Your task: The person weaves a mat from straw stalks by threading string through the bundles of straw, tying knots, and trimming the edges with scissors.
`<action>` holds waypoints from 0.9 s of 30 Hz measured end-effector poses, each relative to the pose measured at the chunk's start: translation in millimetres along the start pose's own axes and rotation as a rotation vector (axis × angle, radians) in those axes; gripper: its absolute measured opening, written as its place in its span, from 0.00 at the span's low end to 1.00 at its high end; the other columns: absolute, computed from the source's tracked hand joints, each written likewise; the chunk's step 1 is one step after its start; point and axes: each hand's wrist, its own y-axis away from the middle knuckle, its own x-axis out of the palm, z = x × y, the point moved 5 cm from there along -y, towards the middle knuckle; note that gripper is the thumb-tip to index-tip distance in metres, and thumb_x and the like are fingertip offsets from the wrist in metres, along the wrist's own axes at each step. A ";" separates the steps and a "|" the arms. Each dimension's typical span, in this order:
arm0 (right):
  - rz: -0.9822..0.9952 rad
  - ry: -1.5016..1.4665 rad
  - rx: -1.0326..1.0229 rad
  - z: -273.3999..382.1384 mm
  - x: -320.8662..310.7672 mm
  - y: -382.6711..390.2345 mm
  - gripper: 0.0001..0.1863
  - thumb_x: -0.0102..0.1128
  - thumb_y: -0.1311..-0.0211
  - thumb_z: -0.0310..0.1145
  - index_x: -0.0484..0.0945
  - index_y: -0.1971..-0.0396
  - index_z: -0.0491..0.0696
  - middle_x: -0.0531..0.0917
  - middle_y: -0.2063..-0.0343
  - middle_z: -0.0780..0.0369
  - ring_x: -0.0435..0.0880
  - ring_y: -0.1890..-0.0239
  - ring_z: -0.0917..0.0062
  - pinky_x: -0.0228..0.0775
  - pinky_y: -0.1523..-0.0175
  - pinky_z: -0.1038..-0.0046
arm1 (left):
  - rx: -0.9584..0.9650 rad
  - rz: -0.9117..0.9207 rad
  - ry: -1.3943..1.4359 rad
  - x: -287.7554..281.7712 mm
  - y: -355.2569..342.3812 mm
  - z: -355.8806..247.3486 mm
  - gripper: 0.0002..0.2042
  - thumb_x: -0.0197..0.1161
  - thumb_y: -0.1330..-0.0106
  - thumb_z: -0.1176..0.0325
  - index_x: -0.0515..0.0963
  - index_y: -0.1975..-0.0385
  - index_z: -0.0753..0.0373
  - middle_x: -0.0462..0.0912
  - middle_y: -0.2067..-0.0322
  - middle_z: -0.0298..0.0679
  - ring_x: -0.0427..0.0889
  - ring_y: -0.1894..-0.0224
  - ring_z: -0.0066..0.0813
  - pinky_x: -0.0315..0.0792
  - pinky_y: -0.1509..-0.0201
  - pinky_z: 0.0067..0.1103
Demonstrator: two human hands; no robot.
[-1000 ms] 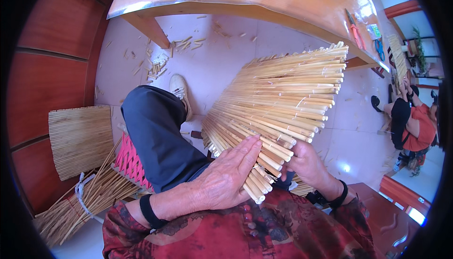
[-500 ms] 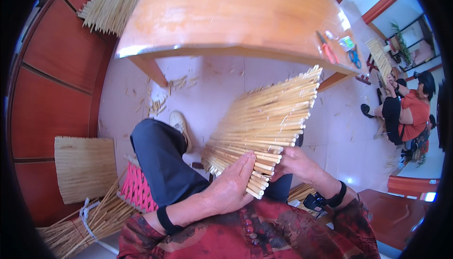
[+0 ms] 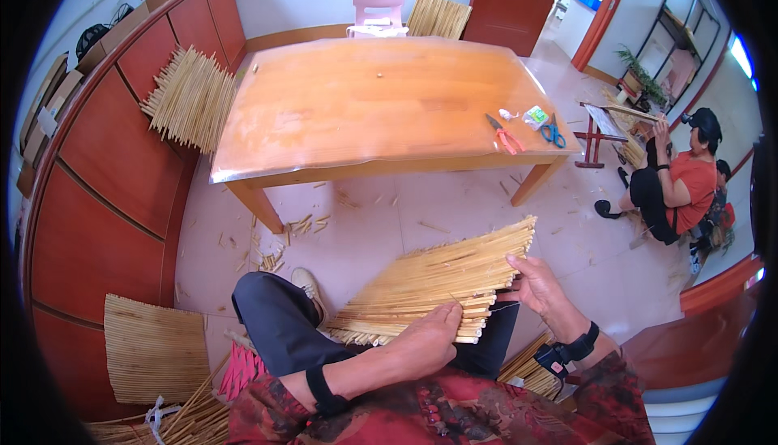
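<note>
A mat of straw-coloured stalks [image 3: 442, 271], bound side by side with thin thread, lies tilted over my lap. My left hand [image 3: 425, 338] is closed on its near edge, thumb on top close to the right-hand corner. At the right edge, where the cut stalk ends show, my right hand [image 3: 538, 286] grips the mat with its thumb above and other fingers partly hidden behind the ends. A fine pale thread [image 3: 504, 307] runs below that hand.
Ahead stands a wooden table [image 3: 365, 113] with pliers [image 3: 506, 135] and blue scissors [image 3: 553, 134]. More stalk mats lean by the red cabinets [image 3: 121, 169]. Loose stalks [image 3: 194, 425] lie low at left; cut bits litter the floor. A co-worker [image 3: 685, 177] sits at right.
The view has tilted up, showing more of the room. The mat lies flatter. My right hand has come out from beneath the near corner to the mat's right edge; my left keeps its hold.
</note>
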 end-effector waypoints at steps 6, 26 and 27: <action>-0.068 -0.114 -0.254 26.0 -13.6 54.2 0.19 0.51 0.47 0.30 0.65 0.54 0.39 0.73 0.57 0.53 0.75 0.56 0.63 0.69 0.54 0.52 | 0.390 -0.051 -0.084 1.8 -7.1 -26.3 0.20 0.47 0.54 0.80 0.60 0.57 0.78 0.65 0.58 0.60 0.66 0.54 0.55 0.63 0.51 0.33; -0.806 0.163 -1.256 67.3 13.7 262.8 0.25 0.44 0.44 0.27 0.56 0.46 0.34 0.68 0.51 0.52 0.70 0.50 0.70 0.60 0.45 0.71 | 1.036 -0.081 -0.337 20.1 -18.7 -107.6 0.31 0.48 0.49 0.78 0.49 0.42 0.73 0.47 0.39 0.56 0.46 0.35 0.47 0.46 0.37 0.41; -0.809 0.164 -1.259 69.2 15.1 265.2 0.25 0.44 0.44 0.27 0.56 0.46 0.34 0.68 0.51 0.52 0.70 0.50 0.70 0.60 0.45 0.71 | 1.080 -0.089 -0.322 18.7 -12.6 -114.9 0.32 0.48 0.50 0.78 0.48 0.41 0.73 0.46 0.39 0.56 0.46 0.35 0.47 0.46 0.37 0.41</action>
